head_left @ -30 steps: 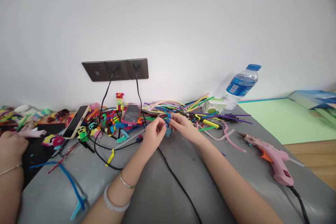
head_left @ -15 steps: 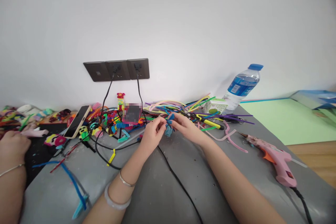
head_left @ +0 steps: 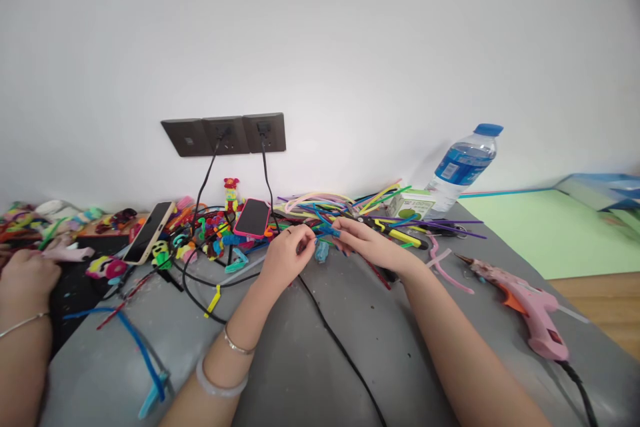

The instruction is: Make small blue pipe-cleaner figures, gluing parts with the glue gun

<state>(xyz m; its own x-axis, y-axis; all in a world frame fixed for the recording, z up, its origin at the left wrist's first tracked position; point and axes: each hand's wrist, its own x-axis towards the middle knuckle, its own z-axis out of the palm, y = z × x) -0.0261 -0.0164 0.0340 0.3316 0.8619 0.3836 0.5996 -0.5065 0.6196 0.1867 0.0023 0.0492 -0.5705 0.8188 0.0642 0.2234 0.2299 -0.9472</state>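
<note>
Your left hand (head_left: 286, 255) and right hand (head_left: 363, 243) meet above the grey table (head_left: 300, 373), at about 12 o'clock from your body, with a small blue pipe-cleaner piece (head_left: 323, 240) held between them. The left thumb and forefinger are pinched closed on its left end; the remaining left fingers are curled in. The right fingertips are closed on its right end, and a short blue tuft hangs below the pinch, just over the table surface. A black cable (head_left: 340, 347) runs on the table from beneath your left hand toward 5 o'clock. At 12 o'clock beyond the hands lies a loose pile of coloured pipe cleaners (head_left: 340, 203), and at 11 o'clock a pink-cased phone (head_left: 253, 217) leans in the clutter under the dark wall sockets (head_left: 225, 135), where two black plugs are inserted. At 10 o'clock a second phone (head_left: 147, 230) lies tilted beside small bright craft figures. At 1 o'clock a yellow-handled tool (head_left: 395, 233) lies just beyond your right hand, with a small green-and-white carton (head_left: 409, 203) and a water bottle (head_left: 460, 167) behind it, the bottle tilted in this view. At 3 o'clock a pink glue gun (head_left: 525, 303) lies on its side, well apart from your hands. At 9 o'clock another person's hand (head_left: 25, 277) rests at the table edge, and a blue pipe cleaner (head_left: 137, 347) lies at 8 o'clock.
</note>
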